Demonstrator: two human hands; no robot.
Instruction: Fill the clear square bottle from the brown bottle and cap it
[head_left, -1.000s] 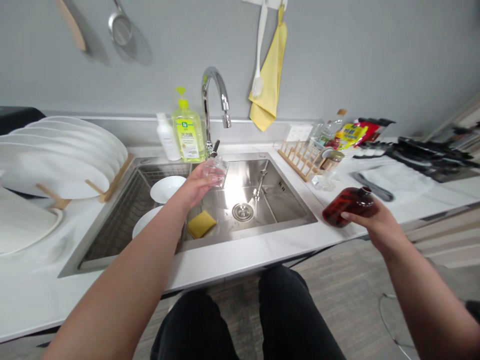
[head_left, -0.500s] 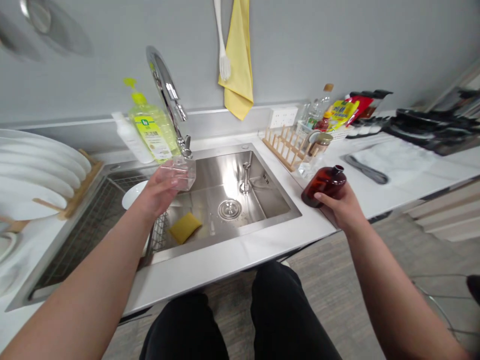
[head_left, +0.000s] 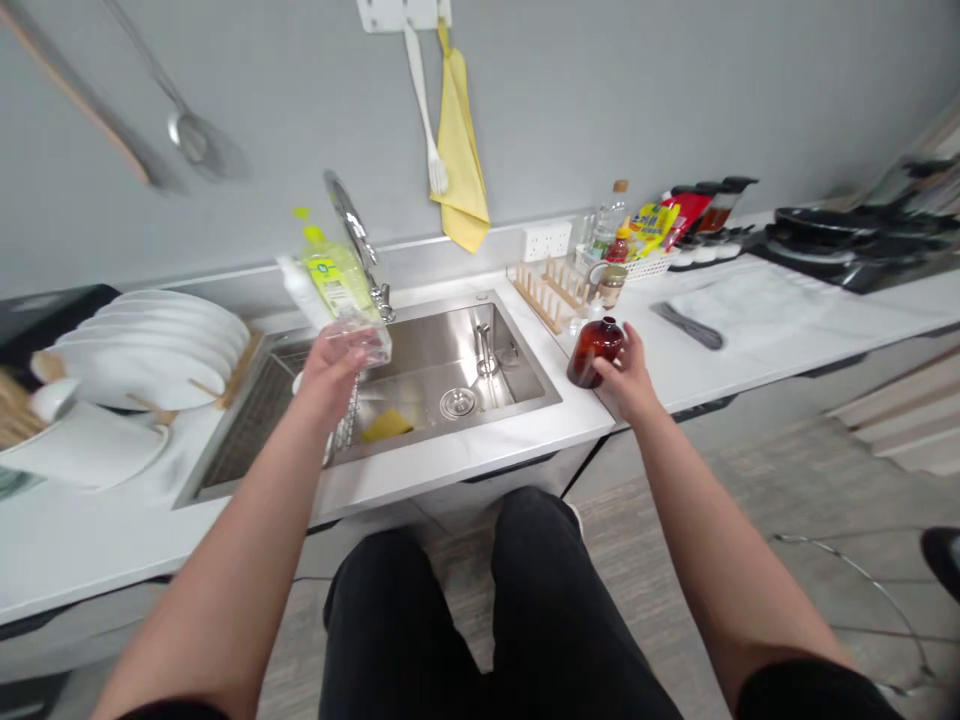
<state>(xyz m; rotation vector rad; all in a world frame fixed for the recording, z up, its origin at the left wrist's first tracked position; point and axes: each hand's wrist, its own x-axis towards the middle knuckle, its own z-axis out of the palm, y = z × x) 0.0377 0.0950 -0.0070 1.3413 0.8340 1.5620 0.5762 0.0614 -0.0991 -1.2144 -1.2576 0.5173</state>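
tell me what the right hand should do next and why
Probably make sure the amber bottle sits steady on the counter before easing the right hand away: that grip looks loose, the bottle appears uncapped, and the left hand is occupied with a clear container.

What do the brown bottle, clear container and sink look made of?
Brown bottle: glossy, translucent glass or plastic; highlights fit both. Clear container: smooth plastic or glass, by its transparent walls. Sink: probably satin stainless steel, given its metallic sheen.
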